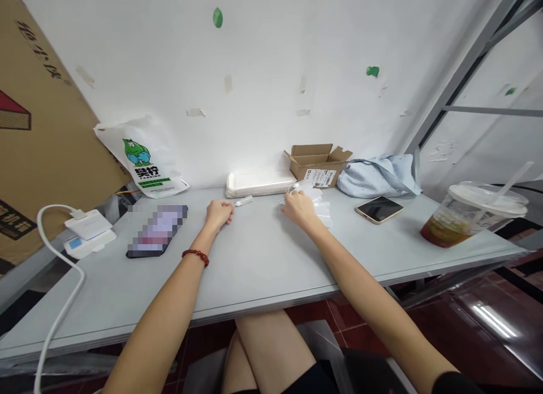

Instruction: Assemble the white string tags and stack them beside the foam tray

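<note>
My left hand (219,214) rests on the table with its fingers curled closed. A small white tube-like piece (244,201) lies just off its fingertips; whether the fingers grip one end of it, or something else, I cannot tell. Further right, my right hand (299,206) has its fingers pinched together at a heap of small clear plastic bags (323,212). Its fingertips are partly hidden, and the bags spread out behind and beside the hand. Behind both hands, a stack of white trays (263,183) lies against the wall.
An open cardboard box (318,165) and a pale blue bag (379,176) stand at the back. Phones lie left (158,231) and right (379,209). A drink cup (470,213) is at far right. A white charger (89,233), its cable, and a printed bag (146,156) are left.
</note>
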{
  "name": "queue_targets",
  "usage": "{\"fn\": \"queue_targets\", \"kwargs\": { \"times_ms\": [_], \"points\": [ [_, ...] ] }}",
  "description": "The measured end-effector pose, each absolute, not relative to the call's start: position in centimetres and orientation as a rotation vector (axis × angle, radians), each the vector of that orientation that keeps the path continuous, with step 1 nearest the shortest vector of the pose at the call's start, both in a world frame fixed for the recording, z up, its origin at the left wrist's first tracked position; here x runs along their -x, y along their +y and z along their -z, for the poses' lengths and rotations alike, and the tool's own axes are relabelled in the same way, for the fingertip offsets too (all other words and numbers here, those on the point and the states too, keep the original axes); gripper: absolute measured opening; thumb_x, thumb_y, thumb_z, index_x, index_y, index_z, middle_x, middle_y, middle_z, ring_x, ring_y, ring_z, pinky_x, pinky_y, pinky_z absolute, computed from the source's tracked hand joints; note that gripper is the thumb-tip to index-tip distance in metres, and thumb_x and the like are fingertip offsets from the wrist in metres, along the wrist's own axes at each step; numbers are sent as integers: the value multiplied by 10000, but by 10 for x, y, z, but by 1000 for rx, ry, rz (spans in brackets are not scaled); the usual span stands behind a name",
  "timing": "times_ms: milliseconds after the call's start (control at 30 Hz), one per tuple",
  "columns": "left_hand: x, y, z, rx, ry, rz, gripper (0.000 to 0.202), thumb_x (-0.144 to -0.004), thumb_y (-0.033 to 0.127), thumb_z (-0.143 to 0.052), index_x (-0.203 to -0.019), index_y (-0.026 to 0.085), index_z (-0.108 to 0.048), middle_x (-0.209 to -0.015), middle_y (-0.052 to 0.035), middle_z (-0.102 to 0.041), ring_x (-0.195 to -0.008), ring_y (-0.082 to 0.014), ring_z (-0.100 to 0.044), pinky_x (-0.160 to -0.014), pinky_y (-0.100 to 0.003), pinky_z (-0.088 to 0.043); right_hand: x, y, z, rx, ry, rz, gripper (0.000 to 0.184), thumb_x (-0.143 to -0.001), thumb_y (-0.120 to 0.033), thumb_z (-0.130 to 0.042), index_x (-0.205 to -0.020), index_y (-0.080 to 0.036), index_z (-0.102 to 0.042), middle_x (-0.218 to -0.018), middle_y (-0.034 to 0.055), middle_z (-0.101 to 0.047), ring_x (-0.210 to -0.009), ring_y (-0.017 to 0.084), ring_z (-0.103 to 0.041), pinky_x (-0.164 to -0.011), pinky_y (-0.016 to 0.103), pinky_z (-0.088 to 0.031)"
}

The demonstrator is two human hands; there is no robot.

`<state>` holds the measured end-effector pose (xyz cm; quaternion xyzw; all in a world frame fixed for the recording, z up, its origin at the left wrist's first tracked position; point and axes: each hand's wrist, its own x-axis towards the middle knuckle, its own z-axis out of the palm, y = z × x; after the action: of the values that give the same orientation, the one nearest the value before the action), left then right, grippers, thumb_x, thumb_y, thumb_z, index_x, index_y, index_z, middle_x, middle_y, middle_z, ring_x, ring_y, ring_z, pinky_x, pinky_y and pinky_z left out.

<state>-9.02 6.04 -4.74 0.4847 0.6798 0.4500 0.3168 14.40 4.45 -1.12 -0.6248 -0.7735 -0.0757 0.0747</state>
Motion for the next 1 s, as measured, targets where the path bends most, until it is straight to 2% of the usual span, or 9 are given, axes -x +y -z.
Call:
{"fn": "queue_targets", "kwargs": {
  "times_ms": [67, 133, 233, 467, 633, 767, 900, 1000],
  "points": [
    [91, 63, 48, -1488, 1918, -1111, 62, -696, 163, -579, -726, 158, -633, -592, -36, -617, -513, -164, -569, -516, -269, -439, -144, 45, 12, 1897, -2302, 240, 311, -835, -247, -607, -1093, -78, -640, -1077, 228, -627, -1059, 323, -559, -760, 352, -483],
    [91, 65, 49, -1768, 2044, -1028, 103, -731, 168, -562, -711, 173, -663, -683, -88, -676, -698, -230, -638, -642, -299, -469, -145, 45, 12, 1915, -2282, 247, 283, -839, -190, -571, -1086, -72, -646, -1059, 231, -631, -1047, 322, -561, -749, 349, -480],
    [90, 67, 51, -2038, 2134, -894, 178, -770, 171, -529, -756, 183, -707, -833, -129, -719, -874, -283, -648, -747, -315, -465, -146, 45, 13, 1942, -2272, 239, 273, -831, -122, -533, -1071, -75, -655, -1013, 228, -650, -1030, 316, -568, -729, 337, -472],
    [91, 60, 48, -2125, 2195, -682, 267, -840, 222, -470, -945, 202, -715, -908, -134, -718, -866, -297, -646, -698, -325, -453, -145, 44, 15, 1983, -2278, 221, 313, -801, -40, -469, -1031, -98, -673, -950, 194, -687, -990, 296, -608, -708, 309, -450],
    [93, 56, 46, -2125, 2229, -643, 292, -870, 260, -450, -1018, 232, -700, -999, -138, -698, -891, -304, -636, -702, -342, -443, -147, 43, 8, 1933, -2149, 127, 272, -832, -144, -458, -980, -107, -683, -958, 181, -695, -968, 295, -618, -712, 315, -435],
    [96, 57, 47, -2103, 2242, -663, 295, -878, 264, -450, -1030, 240, -702, -1023, -140, -684, -901, -305, -633, -736, -353, -440, -150, 44, 4, 1757, -1923, -116, 303, -816, -245, -476, -997, -132, -692, -917, 120, -708, -870, 236, -624, -694, 286, -420],
    [96, 57, 42, -2051, 2210, -786, 315, -861, 226, -451, -1049, 222, -705, -1015, -148, -689, -906, -319, -630, -746, -372, -446, -148, 44, 1, 1506, -1745, -429, 291, -780, -279, -483, -863, -114, -709, -729, 62, -686, -668, 162, -571, -617, 250, -398],
    [89, 54, 33, -1971, 2040, -995, 321, -810, 175, -489, -1051, 198, -701, -939, -112, -703, -848, -259, -637, -734, -327, -460, -145, 42, 1, 1373, -1626, -640, 287, -768, -328, -499, -785, -109, -684, -649, 41, -662, -549, 118, -492, -541, 229, -369]
  ]
}}
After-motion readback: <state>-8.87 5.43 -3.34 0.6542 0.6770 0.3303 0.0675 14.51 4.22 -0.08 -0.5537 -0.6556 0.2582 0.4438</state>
